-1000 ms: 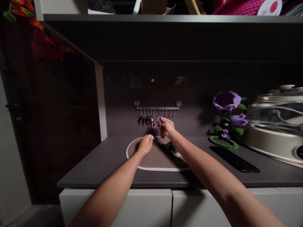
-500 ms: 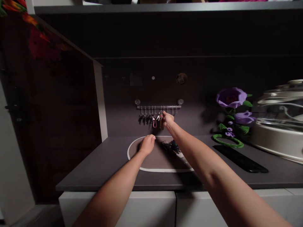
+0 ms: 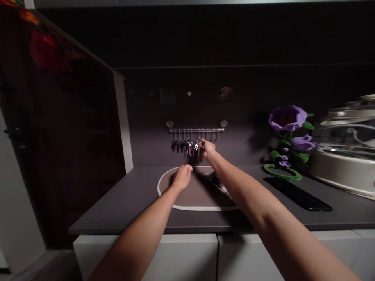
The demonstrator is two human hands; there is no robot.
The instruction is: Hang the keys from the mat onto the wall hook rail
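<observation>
My right hand [image 3: 208, 149] is raised to the clear hook rail [image 3: 197, 130] on the dark wall. Its finger and thumb are closed on a bunch of keys [image 3: 196, 146] with a brown fob [image 3: 199, 154]. I cannot tell whether the ring is on a hook. Left of it hang several more keys [image 3: 177, 144] and a pink loop [image 3: 191, 150]. My left hand [image 3: 182, 176] is low over the brown mat [image 3: 190, 201], fingers curled in; anything inside is hidden. Beside it on the mat lies a dark pile of keys [image 3: 215, 179], partly covered by my right forearm.
Right of the mat lies a black phone-like slab [image 3: 297, 193] on the grey counter [image 3: 123, 203]. Behind it stand purple crafted flowers [image 3: 288, 119] with a green ring base [image 3: 283, 171]. A cream appliance with a clear dome [image 3: 345, 164] fills the right side.
The view has dipped slightly, so the upper shelf shows less. Both hands have kept nearly the same places; the keys and fob at my right hand have turned a little.
</observation>
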